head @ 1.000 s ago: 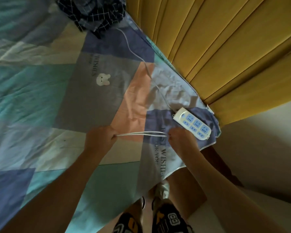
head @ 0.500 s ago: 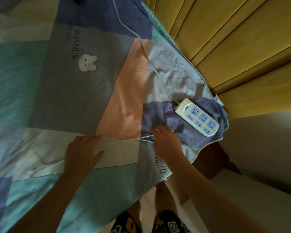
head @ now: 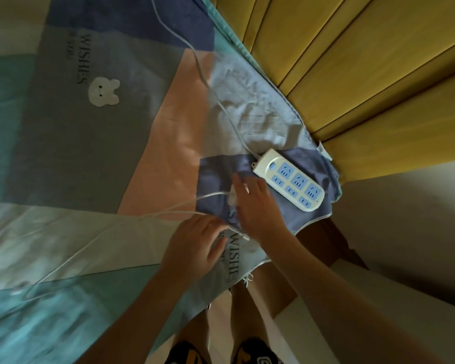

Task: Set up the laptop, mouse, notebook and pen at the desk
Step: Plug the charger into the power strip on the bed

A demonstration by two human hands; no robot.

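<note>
since half a second ago the left hand is lying much nearer the right hand, having come in from the 8 o'clock side, and the thin white cable is now trailing out behind it in a long loop toward 8 o'clock. that cable is lying on the patchwork bedsheet, its two strands running side by side from the hands toward the lower left edge. the right hand is pressing palm down over the cable's white plug end, fingers spread and pointing toward 11 o'clock; whether it is pinching the plug i cannot tell, since the palm is hiding it. the left hand is curling loosely over the cable strands just at 7 o'clock of the right hand, fingers bent but not clearly clamped, so its hold is also uncertain. the two hands are nearly touching. just at 2 o'clock of the right hand a white power strip with blue sockets is resting on a dark blue patch of the sheet, its own cord running off toward 11 o'clock. a yellow padded headboard is filling the 1 o'clock corner. the laptop, mouse, notebook and pen are not showing in this view.
</note>
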